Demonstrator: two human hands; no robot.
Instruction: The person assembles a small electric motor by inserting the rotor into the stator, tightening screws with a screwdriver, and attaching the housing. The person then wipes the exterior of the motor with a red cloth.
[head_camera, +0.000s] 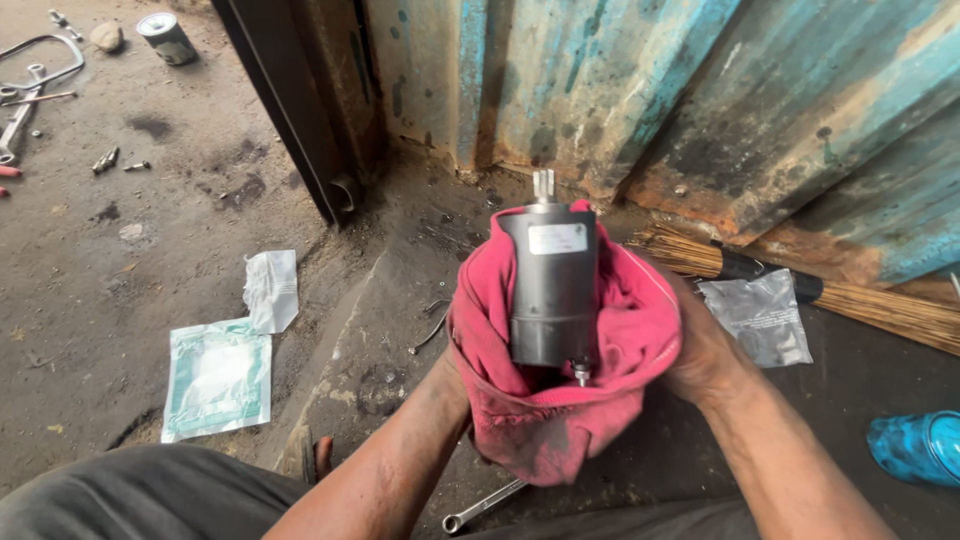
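Left hand (462, 385) is mostly buried under the red rag (560, 390), right hand (700, 350) half hidden too. Both cup the rag around the grey motor (552, 290). Open dirt floor (120, 270) off to the left.

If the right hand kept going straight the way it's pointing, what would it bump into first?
The right hand points up and away, and is already pressed against the red cloth wrapped round the dark motor. Past that, probably the straw broom by the rusty blue metal wall, though depth is unclear.

Both bare forearms reach forward and converge under the crumpled red cloth (560, 400). The left hand (462, 385) is mostly hidden beneath that cloth. The right hand (700, 350) cups its right side, fingers curled behind it.
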